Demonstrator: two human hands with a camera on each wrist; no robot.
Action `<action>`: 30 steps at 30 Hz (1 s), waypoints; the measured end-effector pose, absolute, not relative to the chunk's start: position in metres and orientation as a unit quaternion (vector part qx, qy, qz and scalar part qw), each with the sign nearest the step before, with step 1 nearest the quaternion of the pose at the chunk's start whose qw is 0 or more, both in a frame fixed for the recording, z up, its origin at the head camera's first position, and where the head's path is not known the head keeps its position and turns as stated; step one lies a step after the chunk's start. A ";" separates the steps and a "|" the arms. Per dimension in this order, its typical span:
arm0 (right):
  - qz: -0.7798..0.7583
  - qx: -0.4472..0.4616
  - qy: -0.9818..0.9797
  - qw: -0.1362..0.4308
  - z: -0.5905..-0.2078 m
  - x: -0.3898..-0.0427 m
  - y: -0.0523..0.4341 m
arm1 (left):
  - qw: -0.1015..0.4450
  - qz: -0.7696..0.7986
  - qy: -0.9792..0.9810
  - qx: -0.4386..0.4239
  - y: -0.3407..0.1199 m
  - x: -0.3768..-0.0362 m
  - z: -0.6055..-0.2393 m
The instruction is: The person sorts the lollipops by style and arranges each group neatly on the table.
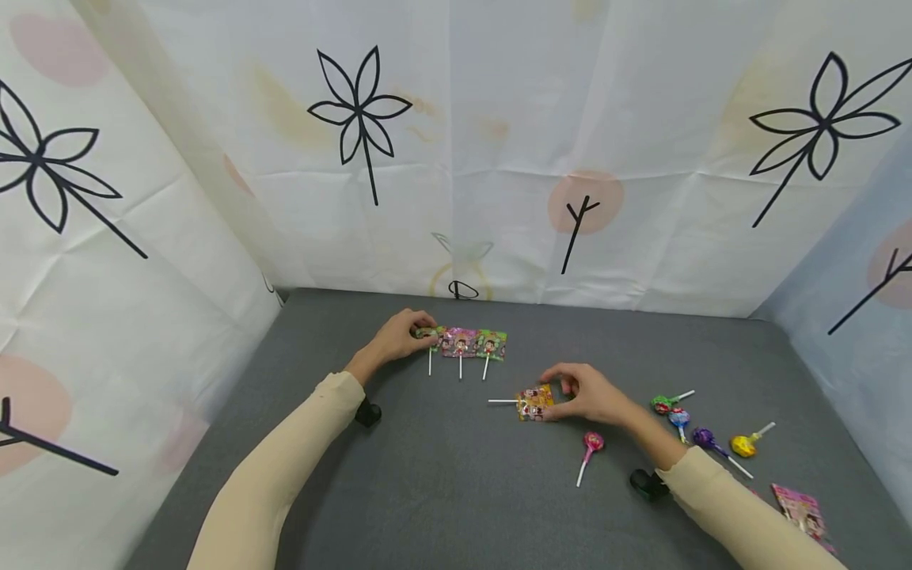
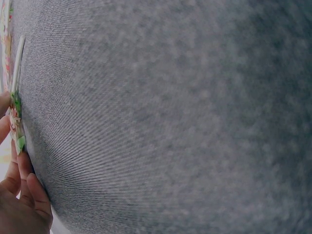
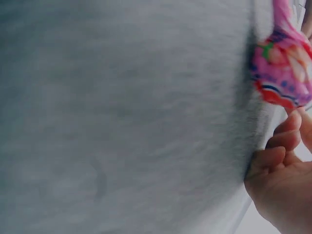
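Left hand (image 1: pixel 396 339) sits toward the far edge of the grey tabletop (image 1: pixel 442 491), fingers curled onto the leftmost flat-pack lollipop (image 1: pixel 428 336), pinching its wrapper at the end of a tidy row. Next along, touching edge to edge, come the pink flat-pack lollipop (image 1: pixel 459 343) and the green flat-pack lollipop (image 1: pixel 492 345), all three sticks pointing back at the person. That looks like lining up, wrapper against wrapper, with the hand steadying the end piece so the row keeps straight.

Right hand (image 1: pixel 587 393) is near the middle of the tabletop, thumb and fingers closed on the yellow flat-pack lollipop (image 1: pixel 534 402), whose stick lies sideways to the left. It is low on the cloth, well apart from the row; whether it rests flat or is lifted, I cannot tell.

Loose stock lies toward the right edge: a pink round lollipop (image 1: pixel 592 443) just beside the right wrist, then a green round lollipop (image 1: pixel 666 404), a blue round lollipop (image 1: pixel 679 417), a purple round lollipop (image 1: pixel 705 438) and a yellow round lollipop (image 1: pixel 743 446), scattered at odd angles. Another pink packet (image 1: pixel 801 511) sits by the near right corner.

No box, tray or bowl anywhere in view; everything lies straight on the cloth
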State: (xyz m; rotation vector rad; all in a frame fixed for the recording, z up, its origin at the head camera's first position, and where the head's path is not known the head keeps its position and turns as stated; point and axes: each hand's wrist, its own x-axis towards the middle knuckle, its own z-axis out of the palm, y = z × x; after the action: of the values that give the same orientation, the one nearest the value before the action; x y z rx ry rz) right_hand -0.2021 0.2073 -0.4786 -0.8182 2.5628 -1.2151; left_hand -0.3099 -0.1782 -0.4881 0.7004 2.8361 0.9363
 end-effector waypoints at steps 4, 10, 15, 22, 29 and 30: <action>-0.384 -0.263 0.882 0.078 -0.481 -0.196 0.208 | 0.041 0.305 0.925 0.225 -0.179 -0.309 -0.485; -0.376 -0.267 0.885 0.065 -0.481 -0.192 0.204 | 0.046 0.300 0.927 0.222 -0.179 -0.310 -0.488; -0.379 -0.265 0.883 0.082 -0.477 -0.193 0.203 | 0.044 0.301 0.926 0.222 -0.179 -0.311 -0.489; -0.383 -0.269 0.877 0.106 -0.474 -0.197 0.204 | 0.051 0.303 0.926 0.219 -0.179 -0.312 -0.489; -0.379 -0.273 0.876 0.117 -0.472 -0.199 0.204 | 0.051 0.304 0.926 0.216 -0.178 -0.313 -0.490; -0.379 -0.273 0.876 0.116 -0.472 -0.199 0.203 | 0.051 0.304 0.927 0.215 -0.178 -0.312 -0.490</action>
State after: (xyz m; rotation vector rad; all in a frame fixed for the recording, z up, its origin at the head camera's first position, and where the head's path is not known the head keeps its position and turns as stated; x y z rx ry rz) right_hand -0.1991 0.2034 -0.4718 -0.8002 2.5659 -1.1108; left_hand -0.3122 -0.1781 -0.4900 0.6557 2.8203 0.9258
